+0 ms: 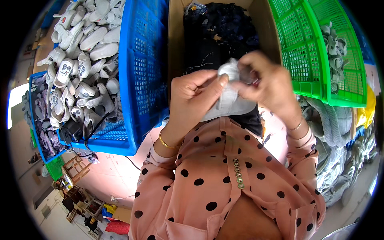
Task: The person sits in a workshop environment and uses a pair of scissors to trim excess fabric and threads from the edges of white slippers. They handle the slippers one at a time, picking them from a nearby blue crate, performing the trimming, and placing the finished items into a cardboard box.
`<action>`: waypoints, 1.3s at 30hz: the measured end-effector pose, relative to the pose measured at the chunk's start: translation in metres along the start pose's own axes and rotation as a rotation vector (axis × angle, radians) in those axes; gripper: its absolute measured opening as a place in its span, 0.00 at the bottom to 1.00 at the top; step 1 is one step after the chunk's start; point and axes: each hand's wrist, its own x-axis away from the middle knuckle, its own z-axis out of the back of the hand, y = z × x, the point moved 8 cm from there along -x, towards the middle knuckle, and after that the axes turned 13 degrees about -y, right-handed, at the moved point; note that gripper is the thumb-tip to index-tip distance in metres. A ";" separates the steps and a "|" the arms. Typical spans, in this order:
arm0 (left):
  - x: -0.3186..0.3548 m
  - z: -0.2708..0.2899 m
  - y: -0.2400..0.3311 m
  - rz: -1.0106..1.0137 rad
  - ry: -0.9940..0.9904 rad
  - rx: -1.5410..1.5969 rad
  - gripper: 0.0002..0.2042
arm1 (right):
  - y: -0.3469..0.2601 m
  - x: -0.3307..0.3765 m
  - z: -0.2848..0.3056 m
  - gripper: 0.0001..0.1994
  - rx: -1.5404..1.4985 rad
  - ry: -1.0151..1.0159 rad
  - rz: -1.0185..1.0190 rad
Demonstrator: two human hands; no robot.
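Person bent over work, both hands raised at chest height above a cardboard box (176, 36). Left hand (192, 94) and right hand (268, 86) both grip one small white fabric piece (230, 96). The piece sits between the hands, directly over the near edge of the box.

Left hand: fingers curled in, thumb pressed against the rounded upper end of the white piece. Right hand: fingers pinched close on the same upper end from the other side; fingertips partly hide it. Lower part of the piece hangs down, wider and flatter, touching the pink polka-dot blouse (224, 180).

Inside the box: dark fabric pieces (224, 28), loosely piled, behind the hands.

To the person's left: blue plastic crate (140, 80), lattice walls, heaped with white and grey shoe-shaped pieces (84, 60). A second, smaller blue crate (34, 104) beside it holds purplish-grey pieces.

To the person's right: green plastic crate (312, 52), tilted, a few grey pieces (334, 48) along its far wall. Below it, a heap of grey fabric (336, 132).

Gold bangle (166, 143) on left wrist.
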 end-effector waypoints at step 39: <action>0.005 0.006 0.006 -0.049 0.099 0.128 0.08 | -0.031 0.008 0.017 0.22 0.572 0.065 0.108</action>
